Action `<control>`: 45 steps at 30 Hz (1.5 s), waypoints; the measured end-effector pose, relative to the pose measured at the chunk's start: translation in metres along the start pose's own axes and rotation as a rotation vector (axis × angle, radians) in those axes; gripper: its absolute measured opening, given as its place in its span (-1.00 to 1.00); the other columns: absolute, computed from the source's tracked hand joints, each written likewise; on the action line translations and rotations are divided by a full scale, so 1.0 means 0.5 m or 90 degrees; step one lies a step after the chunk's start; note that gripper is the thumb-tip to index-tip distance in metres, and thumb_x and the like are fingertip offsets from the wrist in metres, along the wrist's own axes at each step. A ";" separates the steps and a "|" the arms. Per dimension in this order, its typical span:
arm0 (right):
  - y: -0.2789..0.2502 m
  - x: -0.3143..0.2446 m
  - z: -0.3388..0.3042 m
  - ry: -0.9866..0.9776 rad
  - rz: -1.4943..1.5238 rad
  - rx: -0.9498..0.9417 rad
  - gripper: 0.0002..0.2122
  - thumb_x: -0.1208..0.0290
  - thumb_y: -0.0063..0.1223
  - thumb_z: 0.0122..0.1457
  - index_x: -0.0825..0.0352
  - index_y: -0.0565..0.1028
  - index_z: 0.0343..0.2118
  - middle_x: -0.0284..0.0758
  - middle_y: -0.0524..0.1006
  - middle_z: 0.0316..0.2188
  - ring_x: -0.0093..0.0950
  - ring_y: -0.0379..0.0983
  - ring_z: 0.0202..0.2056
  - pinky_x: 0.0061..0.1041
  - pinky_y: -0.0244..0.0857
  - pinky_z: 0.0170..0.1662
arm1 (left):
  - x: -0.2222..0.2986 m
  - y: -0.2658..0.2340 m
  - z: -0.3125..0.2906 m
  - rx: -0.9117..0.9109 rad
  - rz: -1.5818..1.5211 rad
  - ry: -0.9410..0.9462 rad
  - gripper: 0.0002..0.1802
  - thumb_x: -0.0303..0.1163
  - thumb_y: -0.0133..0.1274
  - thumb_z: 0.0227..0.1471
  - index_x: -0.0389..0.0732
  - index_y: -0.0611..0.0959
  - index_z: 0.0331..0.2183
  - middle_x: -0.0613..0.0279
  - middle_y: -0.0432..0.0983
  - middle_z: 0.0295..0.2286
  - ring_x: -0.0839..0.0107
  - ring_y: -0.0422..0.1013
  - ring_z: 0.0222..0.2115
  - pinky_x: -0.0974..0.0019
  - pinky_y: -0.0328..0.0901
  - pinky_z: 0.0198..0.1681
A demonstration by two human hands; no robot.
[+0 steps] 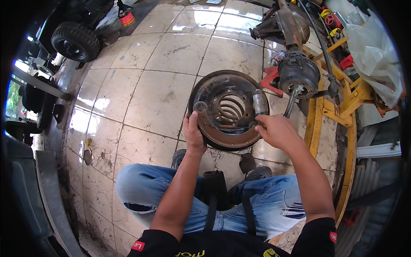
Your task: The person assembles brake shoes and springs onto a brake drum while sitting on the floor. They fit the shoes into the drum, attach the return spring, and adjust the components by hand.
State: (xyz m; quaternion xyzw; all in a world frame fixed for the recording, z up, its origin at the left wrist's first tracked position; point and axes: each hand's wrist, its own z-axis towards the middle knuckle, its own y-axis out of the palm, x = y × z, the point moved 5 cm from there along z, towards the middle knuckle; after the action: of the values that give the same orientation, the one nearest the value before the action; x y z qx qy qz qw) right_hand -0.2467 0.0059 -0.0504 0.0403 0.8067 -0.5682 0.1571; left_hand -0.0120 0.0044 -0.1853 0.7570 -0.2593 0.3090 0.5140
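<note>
Here, both hands grip the rusty round brake plate (pixel 229 109) standing on the tiled floor (pixel 162 94) just left of the axle hub (pixel 298 73), left hand (pixel 193 133) clasping its lower-left rim, right hand (pixel 277 130) closed on its right edge

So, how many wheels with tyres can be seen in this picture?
1. The black wheel with tyre stands at the upper left, on the tiled floor, under a dark vehicle. Others may be hidden beyond the picture's rim.
</note>
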 end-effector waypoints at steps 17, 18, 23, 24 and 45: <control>0.047 -0.031 0.027 -0.134 -0.061 0.005 -0.79 0.28 0.07 0.17 0.30 0.58 -0.26 -0.14 0.62 -0.40 -0.14 0.57 -0.25 -0.12 0.42 -0.19 | -0.016 -0.018 0.024 -0.006 0.035 -0.031 -0.60 -0.09 -0.08 0.27 -0.23 0.51 -0.10 0.17 0.52 -0.23 0.36 0.48 -0.25 0.26 0.42 -0.12; 0.047 -0.035 0.030 -0.134 -0.054 0.006 -0.80 0.29 0.06 0.17 0.30 0.58 -0.26 -0.14 0.62 -0.40 -0.15 0.57 -0.26 -0.12 0.42 -0.19 | -0.009 -0.016 0.020 -0.002 0.042 -0.027 -0.62 -0.13 -0.06 0.26 -0.25 0.49 -0.08 0.17 0.52 -0.23 0.39 0.47 -0.24 0.29 0.41 -0.12; 0.056 -0.050 0.029 -0.187 -0.010 0.064 -0.82 0.33 0.03 0.20 0.28 0.59 -0.26 -0.17 0.61 -0.41 -0.17 0.57 -0.26 -0.16 0.43 -0.19 | 0.002 -0.015 0.017 0.048 0.078 0.022 -0.65 -0.22 -0.04 0.27 -0.27 0.45 -0.05 0.17 0.51 -0.23 0.43 0.46 -0.26 0.33 0.40 -0.18; 0.061 -0.052 0.029 -0.201 0.005 0.084 -0.83 0.35 0.03 0.19 0.27 0.58 -0.24 -0.21 0.59 -0.40 -0.17 0.56 -0.28 -0.16 0.42 -0.21 | 0.000 -0.007 0.016 0.044 0.060 0.021 -0.68 -0.23 -0.05 0.28 -0.26 0.45 -0.07 0.19 0.51 -0.24 0.45 0.46 -0.29 0.35 0.41 -0.22; 0.125 -0.094 0.070 -0.333 0.053 0.130 -0.81 0.47 0.13 0.07 0.28 0.57 -0.23 -0.26 0.54 -0.37 -0.20 0.47 -0.25 -0.27 0.35 -0.15 | 0.002 -0.007 0.012 0.051 0.054 0.012 -0.64 -0.17 -0.03 0.25 -0.25 0.46 -0.09 0.20 0.49 -0.26 0.43 0.46 -0.27 0.34 0.42 -0.21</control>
State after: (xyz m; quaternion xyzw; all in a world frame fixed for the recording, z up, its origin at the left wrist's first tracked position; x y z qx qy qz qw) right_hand -0.1799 0.0008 -0.1038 -0.0591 0.6748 -0.6311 0.3780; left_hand -0.0077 -0.0003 -0.1885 0.7625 -0.2738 0.3473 0.4722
